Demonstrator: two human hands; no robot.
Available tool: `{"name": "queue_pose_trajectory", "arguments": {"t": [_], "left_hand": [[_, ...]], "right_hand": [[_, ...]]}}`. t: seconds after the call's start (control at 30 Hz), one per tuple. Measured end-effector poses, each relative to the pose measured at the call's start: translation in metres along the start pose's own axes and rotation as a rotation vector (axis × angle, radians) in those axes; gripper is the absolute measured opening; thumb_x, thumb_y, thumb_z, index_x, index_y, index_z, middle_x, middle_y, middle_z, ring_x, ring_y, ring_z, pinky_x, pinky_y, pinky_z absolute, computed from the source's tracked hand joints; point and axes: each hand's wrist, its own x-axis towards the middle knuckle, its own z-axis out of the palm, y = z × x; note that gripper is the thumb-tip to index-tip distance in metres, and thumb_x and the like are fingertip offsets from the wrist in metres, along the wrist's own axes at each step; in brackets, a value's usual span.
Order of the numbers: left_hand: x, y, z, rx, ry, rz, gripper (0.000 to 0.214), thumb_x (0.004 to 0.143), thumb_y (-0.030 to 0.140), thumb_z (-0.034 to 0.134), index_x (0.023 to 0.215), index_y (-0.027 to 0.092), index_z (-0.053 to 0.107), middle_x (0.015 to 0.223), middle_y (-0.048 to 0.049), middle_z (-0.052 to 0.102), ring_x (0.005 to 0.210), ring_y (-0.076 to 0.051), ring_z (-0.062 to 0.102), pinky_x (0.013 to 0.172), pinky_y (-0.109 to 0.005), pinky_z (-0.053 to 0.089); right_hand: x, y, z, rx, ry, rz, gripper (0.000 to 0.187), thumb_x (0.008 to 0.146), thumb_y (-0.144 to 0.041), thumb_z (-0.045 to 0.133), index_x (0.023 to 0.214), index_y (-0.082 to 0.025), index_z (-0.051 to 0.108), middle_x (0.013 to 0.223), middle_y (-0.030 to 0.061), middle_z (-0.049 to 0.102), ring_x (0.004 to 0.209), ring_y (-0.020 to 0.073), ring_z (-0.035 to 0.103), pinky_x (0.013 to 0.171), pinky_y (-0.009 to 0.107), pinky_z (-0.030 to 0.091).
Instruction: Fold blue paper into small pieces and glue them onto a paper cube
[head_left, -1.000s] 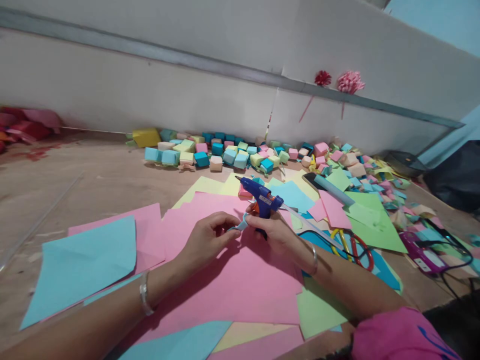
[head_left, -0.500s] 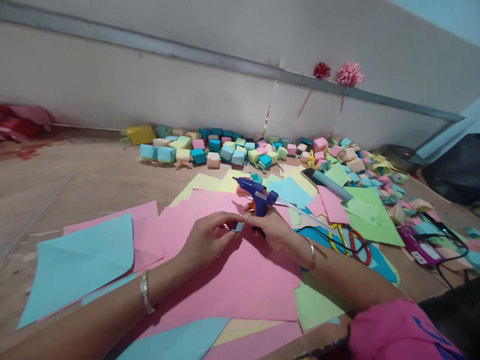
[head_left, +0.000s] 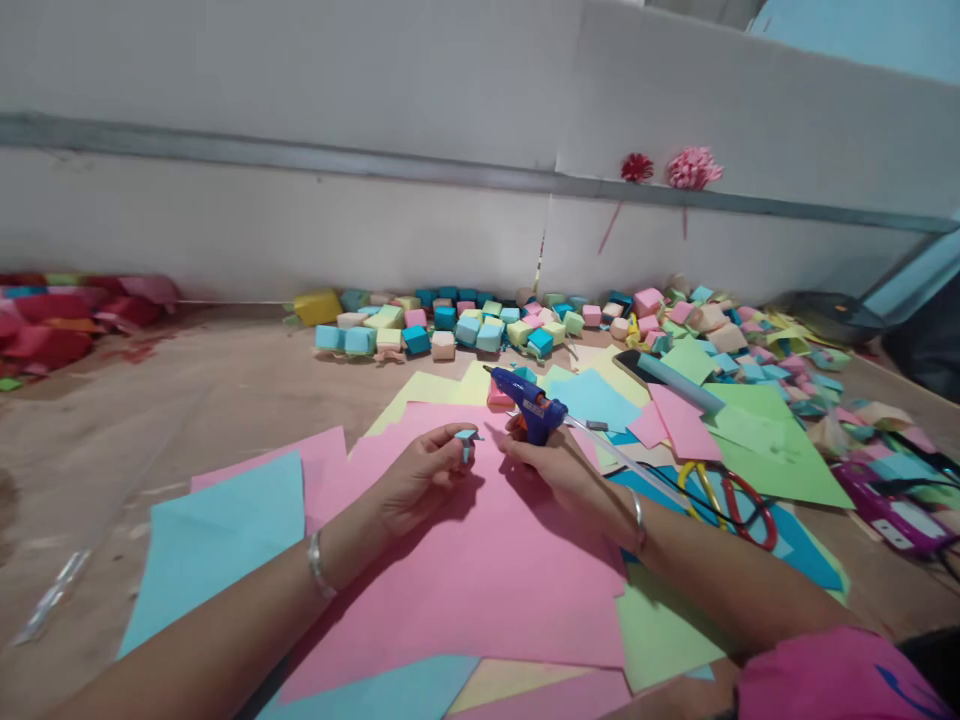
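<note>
In my right hand (head_left: 559, 465) is a blue hot glue gun (head_left: 531, 403), its nozzle pointing up and to the left and a long clear glue stick (head_left: 611, 448) running out of its back. My left hand (head_left: 424, 475) pinches a small folded piece of light blue paper (head_left: 466, 440) between thumb and fingers. The two hands are a short way apart, above a large pink paper sheet (head_left: 480, 570). Behind the glue gun's nozzle lies a small pink paper piece (head_left: 498, 396), partly covered by the gun.
Rows of small paper boxes (head_left: 442, 345) line the wall. Scissors with red and yellow handles (head_left: 750, 510) lie on blue paper at the right, near a purple power strip (head_left: 892, 508). Light blue paper (head_left: 225, 540) lies at the left. Red paper pieces (head_left: 52, 330) are heaped far left.
My hands have moved apart, and the left one now shows the light blue piece more openly. The glue gun's nozzle has come away from my left fingers' side. The view has tilted and shifted left.
</note>
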Motion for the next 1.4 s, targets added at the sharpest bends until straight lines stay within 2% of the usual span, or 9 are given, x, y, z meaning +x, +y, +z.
{"name": "queue_pose_trajectory", "arguments": {"t": [0.17,0.43,0.63,0.77,0.93,1.03,1.17,1.3,1.4], "left_hand": [[-0.003,0.002,0.000,-0.086,-0.044,-0.036,0.049,0.059,0.033,0.090,0.098,0.012,0.070,0.072,0.0001,0.060,0.058,-0.004,0.051,0.052,-0.012,0.043],[-0.001,0.003,0.001,-0.033,0.020,-0.062,0.042,0.057,0.026,0.091,0.091,0.015,0.071,0.073,-0.0004,0.064,0.062,-0.006,0.055,0.056,-0.013,0.047],[-0.001,0.003,0.004,-0.041,0.017,-0.067,0.041,0.057,0.027,0.091,0.091,0.015,0.071,0.072,0.0000,0.063,0.057,-0.004,0.051,0.050,-0.012,0.043],[-0.001,0.004,0.007,0.001,0.103,-0.040,0.046,0.049,0.027,0.094,0.088,0.015,0.071,0.071,-0.0008,0.065,0.058,-0.006,0.055,0.050,-0.014,0.042],[-0.004,0.006,0.011,0.195,0.284,0.115,0.040,0.059,0.025,0.087,0.094,0.018,0.069,0.074,-0.0004,0.066,0.062,-0.011,0.060,0.053,-0.020,0.047],[-0.007,0.005,0.013,0.368,0.304,0.141,0.039,0.069,0.027,0.080,0.104,0.019,0.067,0.073,-0.0011,0.065,0.061,-0.013,0.059,0.055,-0.027,0.051],[-0.011,0.002,0.016,0.534,0.301,0.165,0.042,0.068,0.022,0.078,0.108,0.017,0.068,0.075,-0.0022,0.065,0.063,-0.014,0.060,0.058,-0.029,0.053],[-0.011,0.002,0.015,0.552,0.371,0.241,0.045,0.067,0.021,0.077,0.110,0.017,0.068,0.083,-0.0035,0.067,0.065,-0.013,0.060,0.059,-0.027,0.052],[-0.008,0.003,0.012,0.485,0.420,0.251,0.047,0.066,0.023,0.077,0.112,0.015,0.067,0.079,-0.0031,0.066,0.066,-0.013,0.060,0.060,-0.028,0.054]], "right_hand": [[0.000,-0.001,0.001,0.008,-0.002,-0.014,0.029,0.068,-0.037,0.079,0.080,-0.019,0.059,0.063,-0.0041,0.053,0.054,0.0087,0.044,0.049,0.024,0.032],[-0.003,-0.009,0.003,0.086,-0.035,0.049,0.027,0.069,-0.030,0.077,0.085,-0.020,0.057,0.064,-0.0049,0.052,0.054,0.0083,0.044,0.051,0.024,0.035],[0.001,0.000,-0.001,0.024,-0.044,-0.066,0.021,0.070,-0.029,0.075,0.081,-0.020,0.059,0.068,-0.0029,0.054,0.056,0.0087,0.043,0.052,0.025,0.035],[0.000,-0.009,-0.002,0.031,-0.045,-0.077,0.021,0.073,-0.036,0.073,0.079,-0.020,0.060,0.062,-0.0033,0.054,0.053,0.0095,0.043,0.049,0.026,0.036],[0.005,-0.040,-0.016,0.051,0.180,-0.321,0.025,0.072,-0.041,0.073,0.075,-0.019,0.061,0.062,-0.0027,0.057,0.049,0.0080,0.041,0.044,0.024,0.031],[0.005,-0.061,-0.030,0.092,0.272,-0.472,0.026,0.073,-0.042,0.072,0.082,-0.019,0.063,0.069,-0.0009,0.061,0.052,0.0088,0.043,0.045,0.024,0.033],[-0.001,-0.078,-0.040,-0.076,0.312,-0.555,0.029,0.077,-0.045,0.069,0.094,-0.022,0.064,0.071,-0.0012,0.062,0.058,0.0113,0.049,0.056,0.027,0.040],[-0.006,-0.073,-0.040,-0.433,0.302,-0.509,0.027,0.076,-0.046,0.071,0.073,-0.021,0.062,0.065,-0.0009,0.057,0.061,0.0137,0.049,0.057,0.028,0.038],[-0.005,-0.063,-0.038,-0.690,0.189,-0.639,0.026,0.078,-0.041,0.069,0.064,-0.021,0.057,0.063,-0.0004,0.055,0.062,0.0144,0.049,0.060,0.029,0.037]]}}
